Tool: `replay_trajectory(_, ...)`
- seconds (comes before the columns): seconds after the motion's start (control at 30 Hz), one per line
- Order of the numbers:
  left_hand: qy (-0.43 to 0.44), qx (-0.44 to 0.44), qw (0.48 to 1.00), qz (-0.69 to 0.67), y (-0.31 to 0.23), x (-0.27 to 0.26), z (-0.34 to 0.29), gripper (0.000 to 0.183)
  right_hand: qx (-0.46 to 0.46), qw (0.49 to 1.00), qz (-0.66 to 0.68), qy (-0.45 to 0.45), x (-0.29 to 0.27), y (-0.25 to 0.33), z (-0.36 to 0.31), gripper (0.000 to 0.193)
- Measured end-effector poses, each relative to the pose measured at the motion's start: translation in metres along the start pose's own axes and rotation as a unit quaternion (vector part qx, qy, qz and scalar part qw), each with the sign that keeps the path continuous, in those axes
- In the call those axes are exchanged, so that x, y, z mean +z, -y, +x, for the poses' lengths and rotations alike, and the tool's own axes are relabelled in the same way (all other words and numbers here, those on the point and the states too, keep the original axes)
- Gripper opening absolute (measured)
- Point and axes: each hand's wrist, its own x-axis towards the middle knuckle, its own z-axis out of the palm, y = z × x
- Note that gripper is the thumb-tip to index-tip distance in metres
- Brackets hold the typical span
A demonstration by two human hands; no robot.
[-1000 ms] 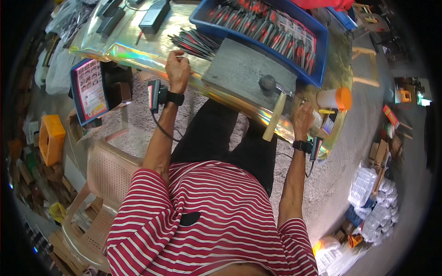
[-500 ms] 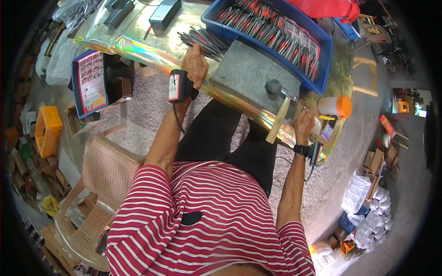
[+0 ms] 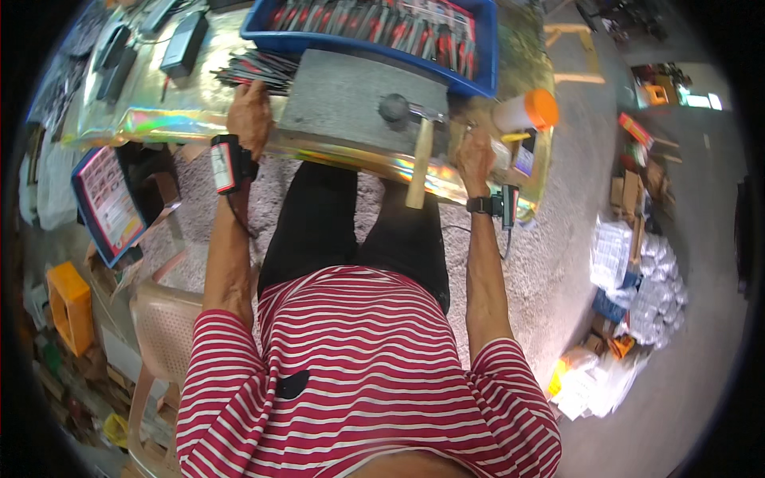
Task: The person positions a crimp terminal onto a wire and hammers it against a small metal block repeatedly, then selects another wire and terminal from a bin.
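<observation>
Biggest thing here is the shiny gold-covered table [image 3: 171,119]; on it there's a blue bin [image 3: 490,52] packed with slim dark-and-red pieces; the grey slab [image 3: 343,99] sits right in front; off left, a blue-edged panel [image 3: 111,199] has little pictures and print, way too small to read; a loose pile [image 3: 259,70] of similar dark pieces lies just left of the slab; the hammer [image 3: 422,151] has its head over the slab, pale handle poking past the table edge; left hand [image 3: 251,115] is curled at the pile's near edge, can't tell if it's gripping any; right hand [image 3: 476,155] is bunched up near the orange-lidded jar [image 3: 514,115], contents hidden; left wrist gadget [image 3: 224,166] wears a red-and-white label, unreadable.
</observation>
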Motion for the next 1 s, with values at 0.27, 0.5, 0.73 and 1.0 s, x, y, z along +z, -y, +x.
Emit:
replay_trajectory(0.27, 0.041, -0.02, 0.999, 0.022, -0.004, -0.007, 0.0, 0.011, 0.15, 0.985, 0.076, 0.043, -0.037, 0.054, 0.02, 0.012)
replay_trajectory(0.5, 0.018, -0.028, 0.999, 0.003, 0.001, -0.004, -0.001, 0.009, 0.155, 0.985, 0.062, 0.04, -0.038, 0.061, 0.019, 0.012)
replay_trajectory(0.73, 0.013, -0.013, 1.0, 0.023, 0.001, -0.006, -0.004, 0.01, 0.136, 0.986, 0.083, 0.043, -0.043, 0.064, 0.015, 0.009)
replay_trajectory(1.0, 0.016, -0.005, 1.0, 0.012, 0.002, -0.005, -0.006, 0.011, 0.112, 0.992, 0.018, 0.046, -0.038, 0.06, 0.011, 0.008)
